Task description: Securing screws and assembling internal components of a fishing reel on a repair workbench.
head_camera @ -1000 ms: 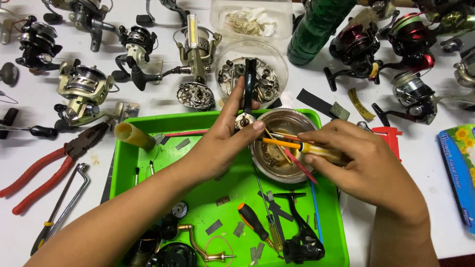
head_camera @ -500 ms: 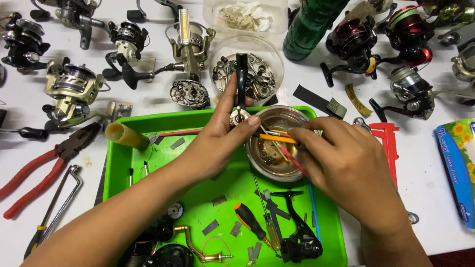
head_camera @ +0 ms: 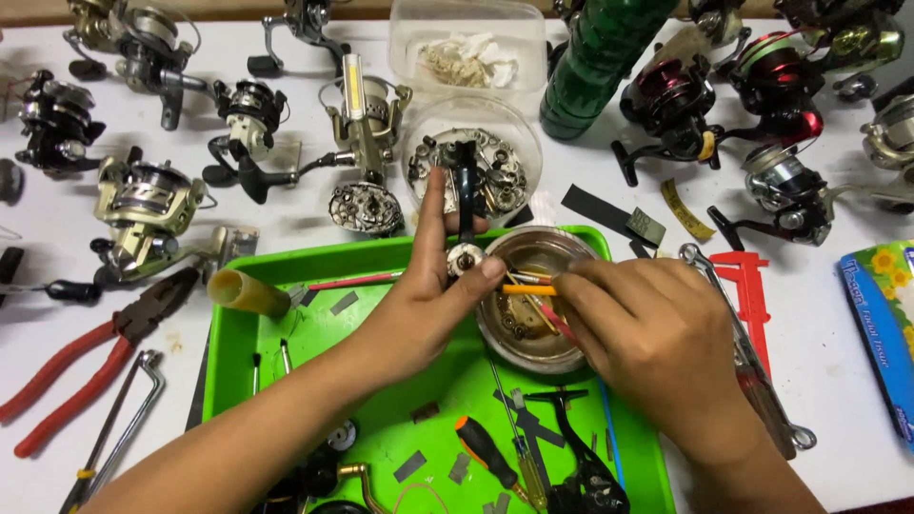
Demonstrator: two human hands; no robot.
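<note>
— Two hands meet at the middle of the frame, right? What's in them?

— Yes. The left hand (head_camera: pixel 419 305) pinches a small round reel part with a black handle arm (head_camera: pixel 466 214) standing up from it, thumb and fingers closed on it just left of a metal bowl (head_camera: pixel 533 249). The right hand (head_camera: pixel 657 343) grips a thin orange-handled tool (head_camera: pixel 528 289), its tip over the bowl and pointing at that part.

— Where does the bowl sit?

— At the upper right of a green tray (head_camera: pixel 447 381) on the white desk (head_camera: pixel 838 400). Lower in the tray lies an orange-and-black screwdriver (head_camera: pixel 481 452).

— And around the tray?

— Red-handled pliers (head_camera: pixel 86 357) at the left, a clear tub of small parts (head_camera: pixel 495 152) just above, a red caliper (head_camera: pixel 747 305) at the right, and fishing reels (head_camera: pixel 143 205) across the top.
</note>
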